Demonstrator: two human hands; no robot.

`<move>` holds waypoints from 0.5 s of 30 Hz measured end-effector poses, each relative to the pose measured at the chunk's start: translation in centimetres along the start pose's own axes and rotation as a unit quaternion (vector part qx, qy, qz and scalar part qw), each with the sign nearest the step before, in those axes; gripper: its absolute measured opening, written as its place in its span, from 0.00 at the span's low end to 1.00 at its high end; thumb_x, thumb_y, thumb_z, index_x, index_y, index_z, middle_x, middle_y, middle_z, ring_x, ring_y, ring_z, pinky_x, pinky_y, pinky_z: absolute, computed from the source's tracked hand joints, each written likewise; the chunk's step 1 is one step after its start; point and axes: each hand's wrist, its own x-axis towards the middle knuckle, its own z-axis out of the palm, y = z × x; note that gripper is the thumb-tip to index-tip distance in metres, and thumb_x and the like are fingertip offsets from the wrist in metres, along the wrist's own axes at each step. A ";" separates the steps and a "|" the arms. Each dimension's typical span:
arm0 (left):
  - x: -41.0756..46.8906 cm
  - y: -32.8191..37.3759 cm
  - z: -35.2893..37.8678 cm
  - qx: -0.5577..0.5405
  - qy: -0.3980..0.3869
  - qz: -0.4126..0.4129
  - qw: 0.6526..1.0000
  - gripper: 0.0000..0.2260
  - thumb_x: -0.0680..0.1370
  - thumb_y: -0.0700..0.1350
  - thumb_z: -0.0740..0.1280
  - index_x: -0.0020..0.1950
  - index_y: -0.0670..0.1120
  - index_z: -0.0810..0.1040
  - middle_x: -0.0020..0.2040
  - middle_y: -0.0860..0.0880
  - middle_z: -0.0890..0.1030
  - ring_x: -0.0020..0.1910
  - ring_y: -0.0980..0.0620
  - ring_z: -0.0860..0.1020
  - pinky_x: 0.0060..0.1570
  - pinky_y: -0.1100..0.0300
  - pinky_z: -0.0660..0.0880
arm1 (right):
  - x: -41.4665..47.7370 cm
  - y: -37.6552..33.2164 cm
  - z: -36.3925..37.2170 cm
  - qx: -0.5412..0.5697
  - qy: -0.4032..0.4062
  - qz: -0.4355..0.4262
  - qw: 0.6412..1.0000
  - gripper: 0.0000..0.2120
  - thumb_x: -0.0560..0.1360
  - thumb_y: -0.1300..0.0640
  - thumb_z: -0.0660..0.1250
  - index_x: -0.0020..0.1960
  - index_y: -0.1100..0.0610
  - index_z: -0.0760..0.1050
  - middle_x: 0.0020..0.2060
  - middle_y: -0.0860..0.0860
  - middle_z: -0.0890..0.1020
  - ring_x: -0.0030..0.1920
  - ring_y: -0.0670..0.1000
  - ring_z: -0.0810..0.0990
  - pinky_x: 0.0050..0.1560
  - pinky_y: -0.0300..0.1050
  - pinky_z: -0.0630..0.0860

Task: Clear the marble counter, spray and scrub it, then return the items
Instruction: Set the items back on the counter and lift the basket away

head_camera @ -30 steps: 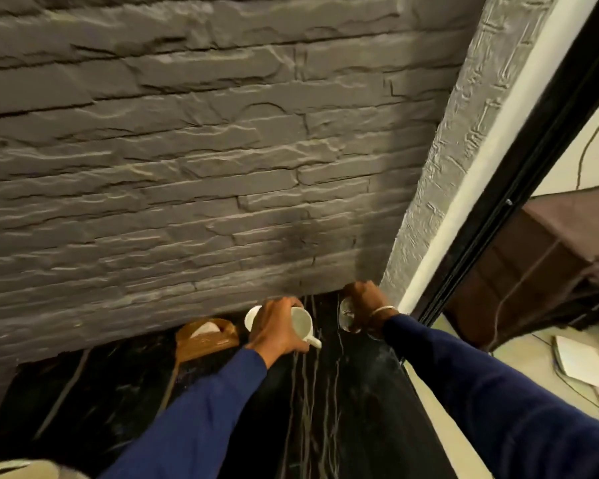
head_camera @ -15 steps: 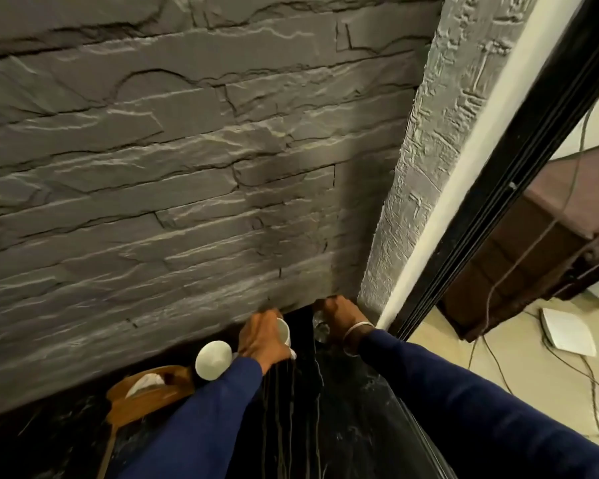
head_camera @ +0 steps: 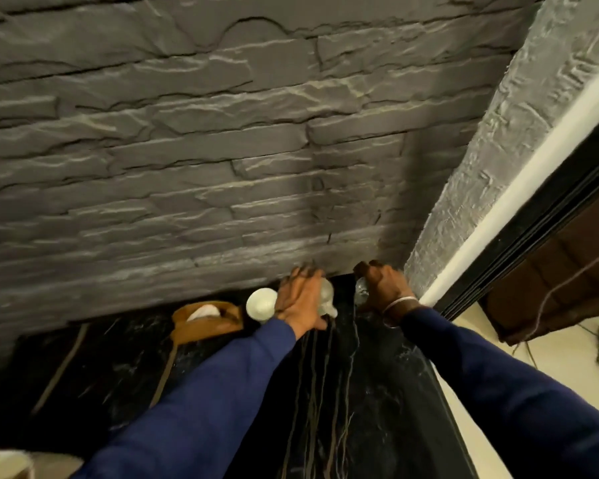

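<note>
On the black marble counter (head_camera: 377, 392), near the stone wall, stands a white mug (head_camera: 326, 299). My left hand (head_camera: 300, 299) lies against its left side with the fingers stretched out toward the wall, no longer curled round it. A second white cup (head_camera: 260, 303) stands just left of that hand, apart from it. My right hand (head_camera: 384, 288) is closed on a clear glass (head_camera: 360, 292) in the counter's back right corner; most of the glass is hidden by the fingers.
A wooden tissue holder (head_camera: 204, 321) with white tissue sits left of the cups. The grey stone wall (head_camera: 222, 167) runs along the back and a textured pillar (head_camera: 498, 150) closes the right corner. The counter's right edge drops to a pale floor (head_camera: 491, 340) with cables.
The left hand carried the mug to the wall; a second cup now stands free at its left, and the fingers have straightened. The right hand stays on the glass in the corner.
</note>
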 end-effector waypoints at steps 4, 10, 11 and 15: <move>-4.5 -1.6 -0.9 -0.021 0.059 0.013 0.998 0.36 0.68 0.59 0.74 0.71 0.47 0.67 0.73 0.46 0.67 0.74 0.45 0.63 0.71 0.51 0.64 | -2.3 -4.9 -0.6 0.005 0.044 -0.040 0.998 0.24 0.69 0.41 0.66 0.59 0.55 0.75 0.56 0.57 0.79 0.58 0.61 0.77 0.57 0.52 0.72; -14.5 -7.5 -4.5 -0.032 0.137 -0.048 0.989 0.31 0.79 0.57 0.63 0.77 0.47 0.59 0.80 0.45 0.55 0.80 0.47 0.52 0.77 0.49 0.55 | -7.0 -16.1 -1.8 0.009 0.086 -0.127 0.988 0.25 0.73 0.37 0.61 0.62 0.53 0.74 0.59 0.55 0.78 0.60 0.60 0.74 0.57 0.53 0.70; -16.5 -8.5 -5.4 -0.032 0.154 -0.064 0.985 0.30 0.79 0.57 0.63 0.77 0.48 0.60 0.80 0.45 0.56 0.79 0.46 0.53 0.77 0.49 0.54 | -7.7 -17.7 -1.8 0.005 0.100 -0.147 0.984 0.25 0.73 0.37 0.60 0.61 0.53 0.75 0.57 0.55 0.78 0.59 0.61 0.75 0.56 0.53 0.71; -27.4 -14.3 -9.2 -0.009 0.241 -0.150 0.959 0.27 0.78 0.59 0.62 0.73 0.48 0.66 0.74 0.45 0.67 0.75 0.45 0.63 0.76 0.43 0.53 | -12.2 -26.2 -2.0 0.020 0.113 -0.238 0.964 0.27 0.70 0.38 0.56 0.56 0.57 0.78 0.52 0.59 0.81 0.52 0.63 0.78 0.51 0.55 0.75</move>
